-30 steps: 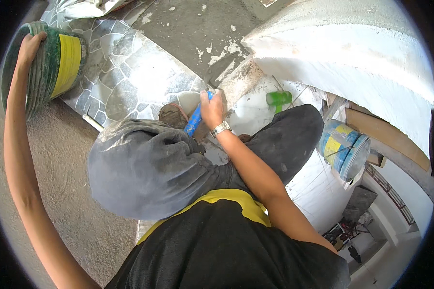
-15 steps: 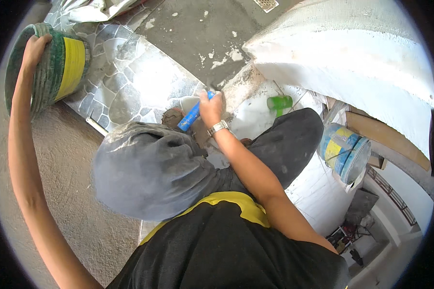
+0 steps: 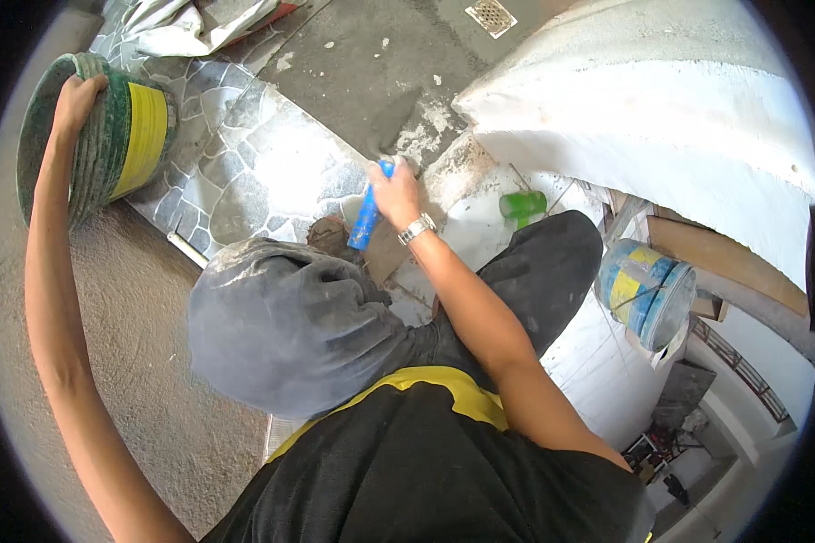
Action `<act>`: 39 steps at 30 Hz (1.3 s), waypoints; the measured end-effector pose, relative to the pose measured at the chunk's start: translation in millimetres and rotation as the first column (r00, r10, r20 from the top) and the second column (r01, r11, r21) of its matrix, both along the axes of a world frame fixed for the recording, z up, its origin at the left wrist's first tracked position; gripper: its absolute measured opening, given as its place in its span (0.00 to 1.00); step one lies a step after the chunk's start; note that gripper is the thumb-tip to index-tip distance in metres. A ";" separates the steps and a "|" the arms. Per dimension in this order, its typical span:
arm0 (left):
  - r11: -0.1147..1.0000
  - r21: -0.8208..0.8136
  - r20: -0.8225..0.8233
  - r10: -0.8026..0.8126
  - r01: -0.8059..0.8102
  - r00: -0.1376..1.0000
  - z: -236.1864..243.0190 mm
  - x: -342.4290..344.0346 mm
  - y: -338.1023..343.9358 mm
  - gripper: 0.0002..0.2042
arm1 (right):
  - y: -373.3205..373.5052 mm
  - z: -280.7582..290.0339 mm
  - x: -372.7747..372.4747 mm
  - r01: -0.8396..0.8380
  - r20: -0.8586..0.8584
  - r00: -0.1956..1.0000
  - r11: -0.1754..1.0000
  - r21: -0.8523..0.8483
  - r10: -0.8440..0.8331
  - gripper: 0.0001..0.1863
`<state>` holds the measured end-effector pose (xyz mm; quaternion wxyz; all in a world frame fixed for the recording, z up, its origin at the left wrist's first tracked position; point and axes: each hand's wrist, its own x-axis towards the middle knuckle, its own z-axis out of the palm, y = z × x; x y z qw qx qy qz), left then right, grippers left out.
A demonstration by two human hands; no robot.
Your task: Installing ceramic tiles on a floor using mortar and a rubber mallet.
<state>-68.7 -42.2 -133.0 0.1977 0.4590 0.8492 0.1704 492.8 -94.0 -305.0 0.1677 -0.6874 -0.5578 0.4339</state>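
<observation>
At the far left, my left hand (image 3: pixel 81 93) is closed over the rim of a green bucket (image 3: pixel 101 145) with a yellow band. The bucket is tilted on its side, its mouth toward the left. My right hand (image 3: pixel 395 192), with a metal watch at the wrist, is wrapped round the blue handle (image 3: pixel 364 223) of a tool. Its working end is hidden, so I cannot tell the tool's kind. That hand is low over the corner where the stone-patterned tiles (image 3: pixel 254 149), a wet grey cement patch (image 3: pixel 371 68) and the white wall base meet.
A green plastic object (image 3: pixel 522 207) is beside my right knee. Farther right stands a blue bucket (image 3: pixel 641 290) with yellow patches. A metal drain grate (image 3: pixel 492 15) is set in the floor ahead. A whitish sheet (image 3: pixel 186 27) lies at upper left; a white wall (image 3: pixel 643 118) rises at right.
The blue handle has swung to a steeper angle as my right hand turned. The green bucket and my left hand appear slightly farther right and lower, partly with a shift of the view.
</observation>
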 end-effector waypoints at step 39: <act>1.000 -0.002 0.116 -0.029 0.030 0.993 -10.0 -17.4 -3.9 0.14 | 100.8 97.0 200.3 -0.829 0.168 0.519 0.541 -0.140 0.838 0.22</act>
